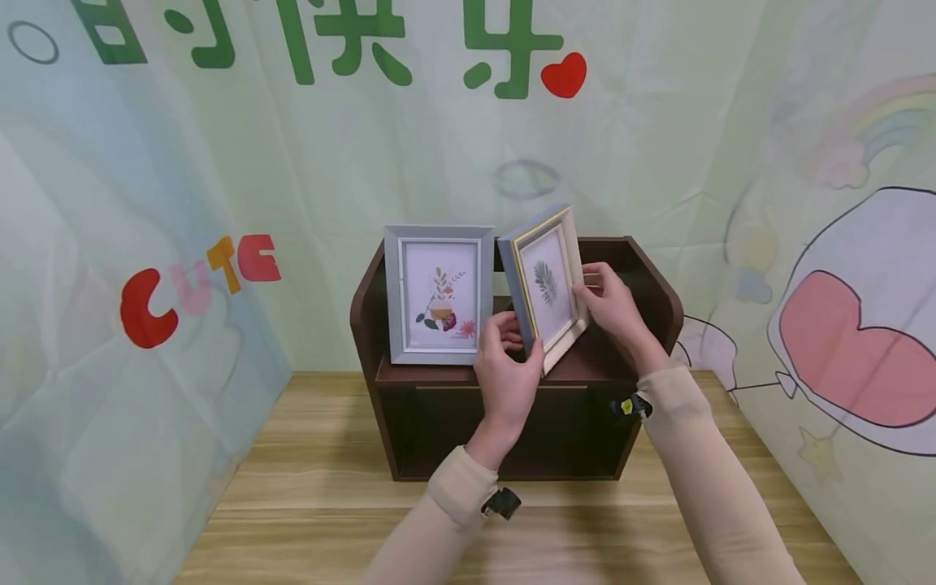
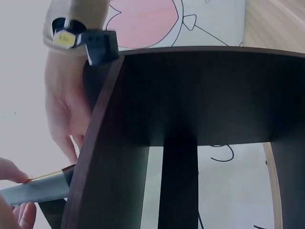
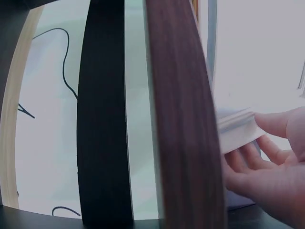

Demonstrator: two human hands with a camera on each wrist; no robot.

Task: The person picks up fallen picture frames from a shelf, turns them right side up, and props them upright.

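Both hands hold a picture frame (image 1: 544, 280) with a cream front, a blue-grey side and a green leaf print. It stands tilted and turned above the upper shelf of a dark brown rack. My left hand (image 1: 509, 386) pinches its lower left edge, with the thumb in front; the left wrist view shows these fingertips (image 2: 7, 171) on the frame's side. On the opposite edge, my right hand (image 1: 616, 305) grips with thumb and fingers, also visible in the right wrist view (image 3: 271, 160). A grey picture frame (image 1: 439, 349) with a flower print stands upright on the shelf's left.
The dark brown rack (image 1: 504, 382) has raised sides and an open lower compartment. It stands on a wood-grain table (image 1: 322, 471). Printed cloth walls (image 1: 329, 162) rise behind and on both sides. Each wrist wears a small black camera.
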